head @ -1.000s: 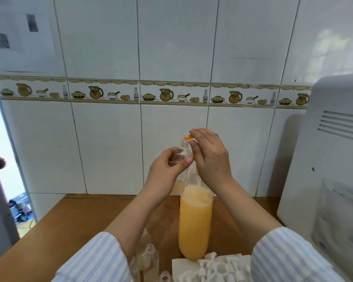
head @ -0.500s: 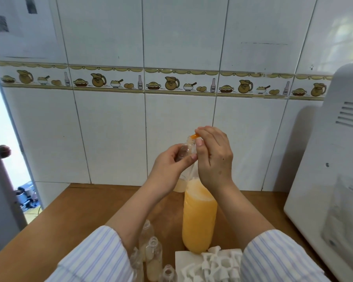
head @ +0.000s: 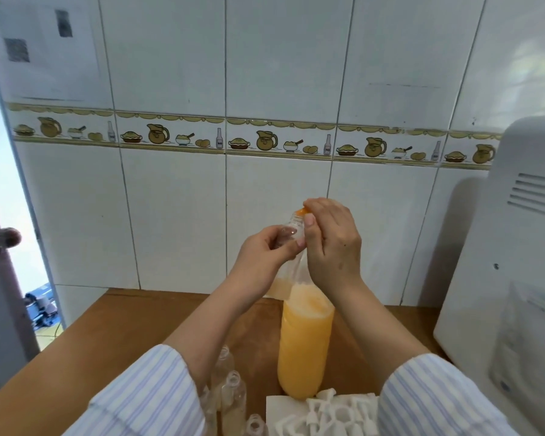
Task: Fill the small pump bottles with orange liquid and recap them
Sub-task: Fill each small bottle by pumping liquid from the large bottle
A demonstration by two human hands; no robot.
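A tall clear bottle (head: 306, 341) holding orange liquid stands on the wooden table (head: 132, 322). My left hand (head: 265, 256) grips its clear neck just below the mouth. My right hand (head: 331, 243) pinches the orange cap (head: 302, 211), which sits tilted at the bottle's open threaded mouth. Several small clear uncapped bottles (head: 230, 391) stand at the bottom centre between my sleeves. White pump caps (head: 328, 413) lie heaped on a white sheet beside them.
A white appliance (head: 516, 278) with vent slots stands at the right on the table. A white tiled wall with a jug-patterned border runs close behind the table. An open doorway with a door handle (head: 4, 239) is at the left.
The view has tilted down a little, showing more of the small bottles. My right hand's fingers have turned at the orange cap, which now shows tilted above the bottle's mouth. My left hand keeps its grip.
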